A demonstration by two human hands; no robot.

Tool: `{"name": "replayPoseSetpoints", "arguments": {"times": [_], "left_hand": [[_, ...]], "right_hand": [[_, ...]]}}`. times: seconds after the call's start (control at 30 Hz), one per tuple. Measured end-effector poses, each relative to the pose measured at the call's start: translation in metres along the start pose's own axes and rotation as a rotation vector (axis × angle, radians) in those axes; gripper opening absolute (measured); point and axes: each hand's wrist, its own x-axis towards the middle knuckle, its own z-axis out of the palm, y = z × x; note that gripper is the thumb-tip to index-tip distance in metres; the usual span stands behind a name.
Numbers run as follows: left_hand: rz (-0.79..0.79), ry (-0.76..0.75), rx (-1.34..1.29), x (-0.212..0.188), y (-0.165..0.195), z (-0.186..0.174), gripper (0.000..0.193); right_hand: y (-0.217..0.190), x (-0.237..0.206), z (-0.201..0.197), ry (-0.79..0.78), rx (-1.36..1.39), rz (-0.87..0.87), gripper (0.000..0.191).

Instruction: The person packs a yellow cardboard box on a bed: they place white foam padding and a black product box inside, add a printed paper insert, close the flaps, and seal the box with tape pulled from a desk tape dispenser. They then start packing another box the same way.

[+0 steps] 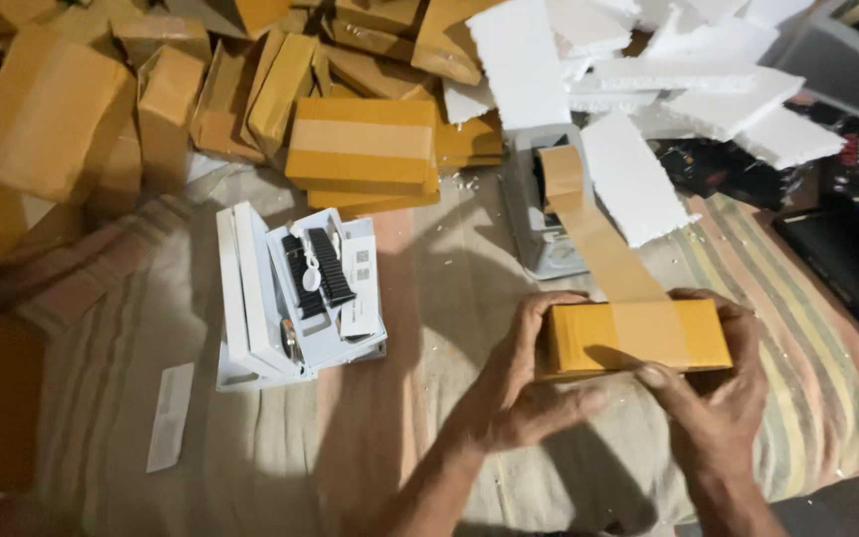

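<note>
Holding: our left hand (pixel 524 383) and right hand (pixel 713 393) grip a small yellow box (pixel 638 336) from either end.
Tape: a brown tape strip (pixel 599 239) runs from the box top back to a grey dispenser (pixel 539 214).
Progress: we judge the strip stuck down but uncut.
Nearby: an open white box (pixel 300 298) on striped cloth (pixel 449 268); sealed boxes (pixel 360 144) and foam pieces (pixel 638 179) beyond.

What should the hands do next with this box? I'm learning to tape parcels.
Probably press the tape flat along the box top and tear it at the dispenser. Both the left hand and right hand grip the yellow box, and the strip runs unbroken from dispenser to box.
</note>
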Motion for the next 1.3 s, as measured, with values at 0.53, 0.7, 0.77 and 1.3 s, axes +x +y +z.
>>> {"name": "replayPoseSetpoints", "arguments": {"times": [0.53, 0.7, 0.77, 1.3], "left_hand": [[-0.044, 0.658, 0.137, -0.004, 0.012, 0.072, 0.028], [0.17, 0.613, 0.177, -0.022, 0.0, 0.074, 0.029], [0.172, 0.553, 0.191, -0.038, -0.005, 0.074, 0.031], [-0.701, 0.711, -0.913, -0.068, -0.017, 0.081, 0.069]], "right_hand": [[-0.022, -0.008, 0.025, 0.279, 0.184, 0.104, 0.038], [0.005, -0.017, 0.007, 0.237, 0.554, 0.032, 0.049], [0.012, -0.033, -0.008, 0.149, 0.62, 0.11, 0.058], [-0.006, -0.056, -0.047, 0.013, 0.395, 0.829, 0.06]]}}
